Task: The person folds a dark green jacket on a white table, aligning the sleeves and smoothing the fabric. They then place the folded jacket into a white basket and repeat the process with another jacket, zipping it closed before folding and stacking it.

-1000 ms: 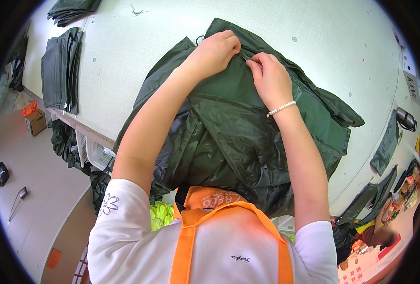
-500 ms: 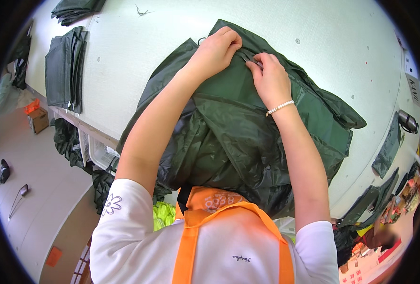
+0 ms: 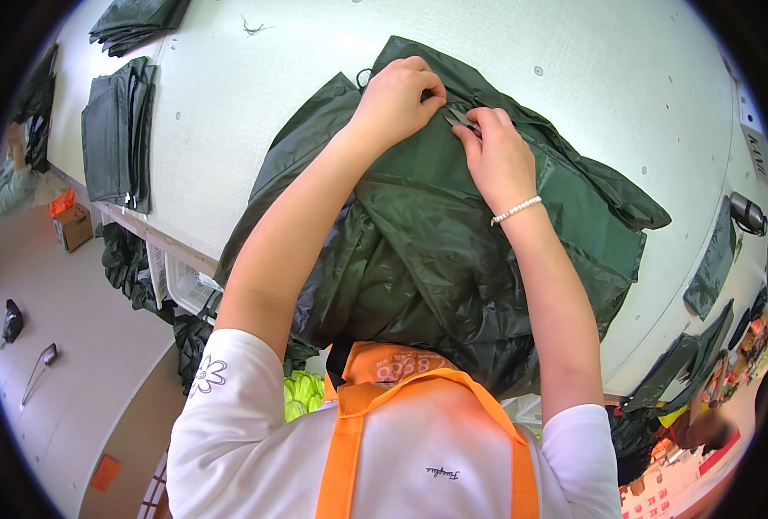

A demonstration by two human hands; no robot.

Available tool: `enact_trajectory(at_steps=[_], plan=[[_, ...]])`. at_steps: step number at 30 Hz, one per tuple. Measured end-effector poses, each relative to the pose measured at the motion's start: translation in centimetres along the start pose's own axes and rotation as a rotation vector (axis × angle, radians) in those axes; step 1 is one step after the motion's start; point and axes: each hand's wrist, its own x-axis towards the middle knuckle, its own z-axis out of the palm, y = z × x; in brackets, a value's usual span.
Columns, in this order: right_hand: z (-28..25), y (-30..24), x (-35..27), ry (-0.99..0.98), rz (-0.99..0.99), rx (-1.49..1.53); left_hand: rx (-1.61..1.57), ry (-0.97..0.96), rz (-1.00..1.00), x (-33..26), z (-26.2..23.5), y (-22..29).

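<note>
A dark green, shiny garment (image 3: 418, 233) lies spread over the table's near edge and hangs down in front of me. My left hand (image 3: 398, 99) pinches the fabric near its far edge, fingers closed. Close beside it, my right hand (image 3: 500, 156) grips small metal thread snips (image 3: 462, 118) between thumb and fingers. The blades point toward the left fingertips, just above the cloth. Whether a thread lies between them is too small to tell. A thin black cord loop (image 3: 364, 78) sticks out of the garment beside my left hand.
Folded dark green garments (image 3: 117, 134) are stacked at the table's left, with another pile (image 3: 137, 24) beyond. White crates (image 3: 185, 281) stand below the left edge. Loose threads (image 3: 257, 28) lie at the far side. Dark cloth pieces (image 3: 711, 268) lie on the right. Another person's arm (image 3: 13, 186) shows far left.
Both hands have shifted slightly, the right a little nearer to me. More of the snips' blades shows now. A person's arm has come into view at the far left.
</note>
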Motion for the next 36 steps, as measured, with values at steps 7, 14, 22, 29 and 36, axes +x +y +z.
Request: enact_trajectory(at_steps=[7,14,22,29,36], plan=[[0.4,0.2,0.6,0.055,-0.023,0.053,-0.201,-0.062,-0.206,0.2,-1.0,0.5],[0.3,-0.6,1.7,0.018,-0.009,0.04,-0.222,-0.075,-0.254,0.3,-0.9,0.5],[-1.8,0.1,-0.1,0.101,0.016,0.251,-0.417,0.349,-0.213,-2.3,-6.9,1.7],[-10.1,11.3,-11.1,0.41,0.325,0.421,1.133,0.03,-1.08,-18.6,-20.1,-4.8],[-12.8,19.3,-17.8,0.793,0.501,0.142,0.104,0.368,-0.759,-14.2,-12.4,1.7]])
